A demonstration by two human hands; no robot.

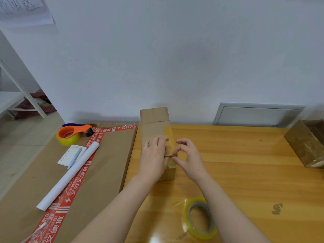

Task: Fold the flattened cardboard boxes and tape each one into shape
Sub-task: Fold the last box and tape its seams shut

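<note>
Small brown cardboard box (156, 132), glossy tape strip along top.

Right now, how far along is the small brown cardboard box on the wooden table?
Done: the small brown cardboard box is folded into shape, with a clear tape strip along its top. In hand: the left hand presses the box while the right hand pinches the strip. Left: the far flap looks untaped; the yellow tape roll lies nearby.
</note>
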